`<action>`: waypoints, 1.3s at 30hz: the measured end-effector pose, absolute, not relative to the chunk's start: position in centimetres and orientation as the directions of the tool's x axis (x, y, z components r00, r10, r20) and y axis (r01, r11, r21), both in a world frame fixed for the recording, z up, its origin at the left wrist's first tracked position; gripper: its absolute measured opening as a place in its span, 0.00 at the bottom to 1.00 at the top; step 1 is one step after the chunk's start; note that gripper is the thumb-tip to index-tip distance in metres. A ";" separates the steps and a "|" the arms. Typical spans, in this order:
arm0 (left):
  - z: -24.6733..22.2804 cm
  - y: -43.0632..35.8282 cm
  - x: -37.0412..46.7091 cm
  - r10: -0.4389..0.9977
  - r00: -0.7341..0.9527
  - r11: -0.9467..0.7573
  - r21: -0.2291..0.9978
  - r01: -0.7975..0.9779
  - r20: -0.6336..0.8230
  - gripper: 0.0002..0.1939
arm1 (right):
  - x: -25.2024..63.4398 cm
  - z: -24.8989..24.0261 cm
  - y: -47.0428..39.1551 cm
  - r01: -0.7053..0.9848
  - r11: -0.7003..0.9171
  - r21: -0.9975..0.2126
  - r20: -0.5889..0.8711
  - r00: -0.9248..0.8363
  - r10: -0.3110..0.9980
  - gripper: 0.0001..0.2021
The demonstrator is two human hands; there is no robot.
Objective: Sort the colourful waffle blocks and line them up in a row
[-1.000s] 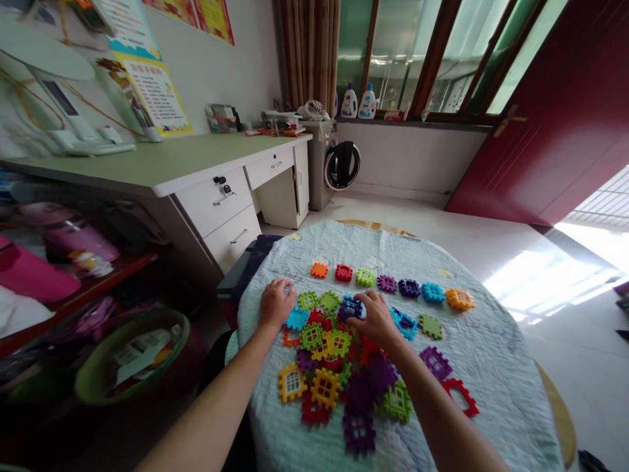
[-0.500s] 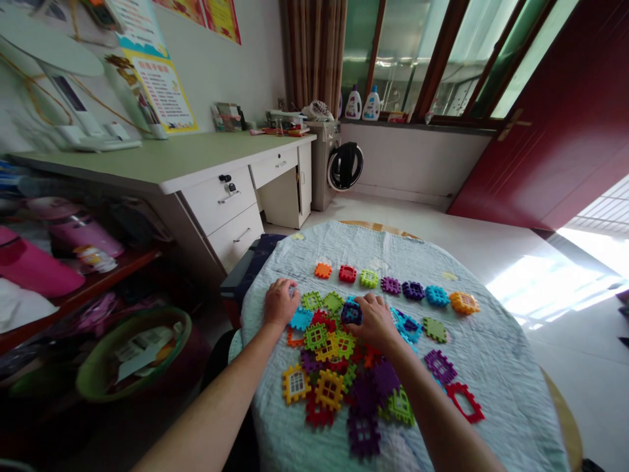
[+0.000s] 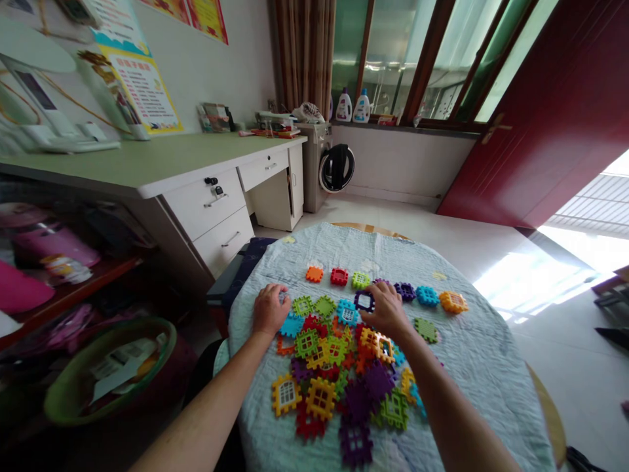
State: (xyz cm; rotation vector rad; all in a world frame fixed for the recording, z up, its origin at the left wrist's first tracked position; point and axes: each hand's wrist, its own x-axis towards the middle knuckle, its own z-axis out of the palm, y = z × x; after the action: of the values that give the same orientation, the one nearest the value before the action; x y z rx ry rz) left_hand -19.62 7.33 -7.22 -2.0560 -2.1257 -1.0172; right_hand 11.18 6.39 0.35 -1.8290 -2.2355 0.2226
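My right hand (image 3: 386, 307) pinches a dark purple square window-shaped building block (image 3: 364, 301) between thumb and fingers, above the cloth. Just left of that block lies a light blue window block (image 3: 347, 313). Resting on the cloth at the pile's left edge, my left hand (image 3: 270, 311) is loosely curved, with a gap between thumb and fingers and nothing visible in it. Nearest to it are a blue block (image 3: 291, 324) and a green one (image 3: 303, 305). Beyond my hands runs a row of blocks, from an orange one (image 3: 314, 274) to a yellow-orange one (image 3: 453, 302); my right hand partly hides a purple one.
A mixed pile of notched blocks, including a yellow window block (image 3: 321, 398), covers the middle of the round table's pale cloth (image 3: 472, 367). A green block (image 3: 426, 330) lies apart at right. A desk (image 3: 187, 157) stands at back left, a green-rimmed bin (image 3: 170, 351) at lower left.
My right hand has moved away from me with the dark purple block, towards the row, uncovering the light blue and orange blocks. My left hand stays beside the pile. The view has shifted slightly.
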 end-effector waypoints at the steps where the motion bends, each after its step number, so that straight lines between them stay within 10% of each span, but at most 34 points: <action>1: -7.2 7.3 -19.6 0.888 -0.132 -0.079 0.429 0.900 0.440 0.09 | 12.8 0.7 7.0 0.949 0.173 -0.263 0.108 -0.150 0.983 0.24; 9: -7.4 7.4 -19.7 0.884 -0.119 -0.090 0.414 0.906 0.452 0.08 | 23.7 1.0 12.4 0.984 -0.018 -0.179 -0.002 0.018 1.000 0.24; 39: -7.6 7.5 -19.9 0.882 -0.098 -0.104 0.393 0.914 0.461 0.08 | 22.3 -0.3 13.9 0.990 0.115 -0.076 -0.102 -0.123 0.987 0.40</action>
State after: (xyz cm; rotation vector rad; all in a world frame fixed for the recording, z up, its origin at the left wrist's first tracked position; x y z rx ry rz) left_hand -19.85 7.48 -7.57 -2.0759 -2.0686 -0.9856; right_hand 22.31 13.86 -0.32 -2.0975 -2.3655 0.1980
